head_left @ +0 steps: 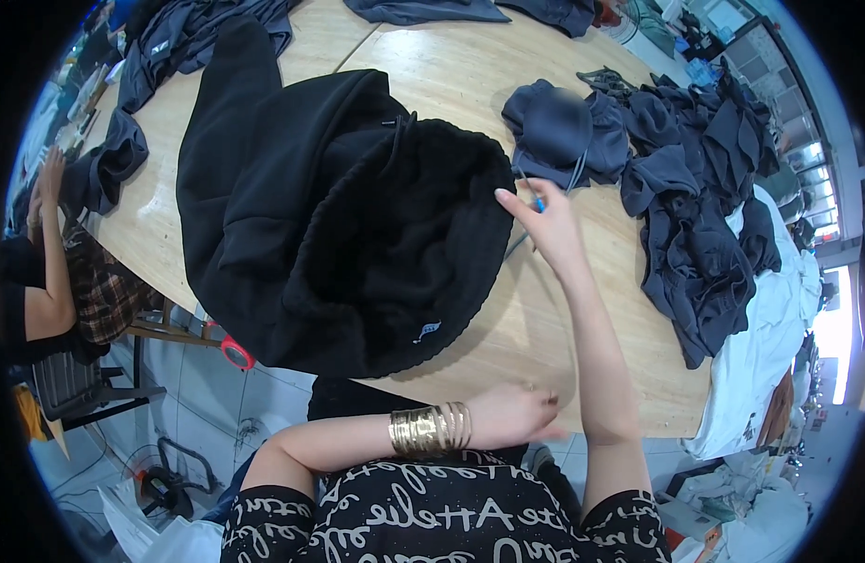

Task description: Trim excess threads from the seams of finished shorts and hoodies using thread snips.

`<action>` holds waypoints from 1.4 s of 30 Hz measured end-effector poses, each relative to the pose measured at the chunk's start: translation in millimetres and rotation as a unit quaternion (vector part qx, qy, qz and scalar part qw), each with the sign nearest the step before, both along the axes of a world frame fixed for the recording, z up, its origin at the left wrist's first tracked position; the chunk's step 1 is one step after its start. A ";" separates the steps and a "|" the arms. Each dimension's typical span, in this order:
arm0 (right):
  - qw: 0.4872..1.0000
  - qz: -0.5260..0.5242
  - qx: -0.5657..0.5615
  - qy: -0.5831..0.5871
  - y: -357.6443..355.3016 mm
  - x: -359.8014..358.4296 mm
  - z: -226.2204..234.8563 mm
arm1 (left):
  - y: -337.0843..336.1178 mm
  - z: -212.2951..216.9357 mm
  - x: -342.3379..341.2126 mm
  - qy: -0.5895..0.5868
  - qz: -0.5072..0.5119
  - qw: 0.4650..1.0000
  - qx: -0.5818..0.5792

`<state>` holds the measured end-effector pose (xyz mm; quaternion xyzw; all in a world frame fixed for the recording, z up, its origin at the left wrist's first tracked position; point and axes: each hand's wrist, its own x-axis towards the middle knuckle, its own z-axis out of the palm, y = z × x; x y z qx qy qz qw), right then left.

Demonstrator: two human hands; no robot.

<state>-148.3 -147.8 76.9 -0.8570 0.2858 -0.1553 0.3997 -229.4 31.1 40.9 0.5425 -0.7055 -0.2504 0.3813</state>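
Small blue item in right hand (550,230) mostly hidden by fingers (515,203), kind indeterminate; grey garment (556,127) top blurred; left hand (512,413) fingertips obscured by right forearm; surface (470,66) far edge cropped.

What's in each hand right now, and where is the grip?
The right hand pinches a small blue-handled tool by its handle, beside the black hooded garment. The left hand rests at the table edge; nothing visibly held.

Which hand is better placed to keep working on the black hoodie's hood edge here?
Probably the right hand: it is raised at the rim of the black hoodie, fingers pinched on a small blue tool. The left hand, gold cuff at the wrist, rests at the table's near edge, apart from the garment.
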 end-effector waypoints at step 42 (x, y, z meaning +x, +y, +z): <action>0.908 0.002 0.399 -0.130 53.0 -42.9 15.5 | 27.4 44.2 143.6 0.557 0.376 0.740 -0.031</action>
